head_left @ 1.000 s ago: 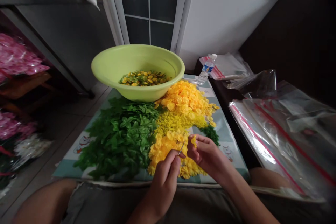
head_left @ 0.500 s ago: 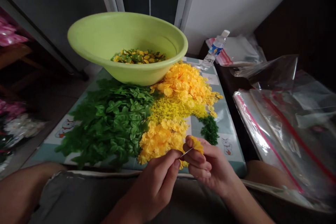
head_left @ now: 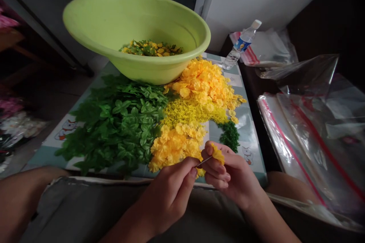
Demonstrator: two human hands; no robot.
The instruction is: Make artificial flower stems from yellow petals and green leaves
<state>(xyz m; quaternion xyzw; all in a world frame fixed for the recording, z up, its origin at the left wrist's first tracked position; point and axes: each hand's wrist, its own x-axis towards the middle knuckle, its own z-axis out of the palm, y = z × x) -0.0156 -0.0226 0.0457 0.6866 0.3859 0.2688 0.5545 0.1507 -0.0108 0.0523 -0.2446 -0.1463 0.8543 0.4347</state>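
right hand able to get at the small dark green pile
Probably yes: nothing lies between the right hand and the small dark green leaf pile, though it holds a yellow flower it may need to set down first.

Count, with positions given from the green plastic basin (head_left: 142, 69): one basin, holding one mixed heap of flowers and leaves (head_left: 151, 48), pieces too numerous to count. In front of the basin, one printed mat (head_left: 45, 155) carries five heaps: one of green leaves (head_left: 114, 125), one of orange-yellow flowers (head_left: 202, 83), one of fine yellow sprigs (head_left: 188, 114), one of yellow blossoms (head_left: 173, 148), and one of dark green sprigs (head_left: 229, 136). The mat shows two cat prints (head_left: 67, 130). To the basin's right: one water bottle (head_left: 241, 43) and one stack of clear zip bags (head_left: 310, 140), bag count indeterminate. Farther forward of the basin: two hands, the left hand (head_left: 168, 197) and the right hand (head_left: 230, 174), one needle (head_left: 204, 162), and one yellow flower (head_left: 218, 154).
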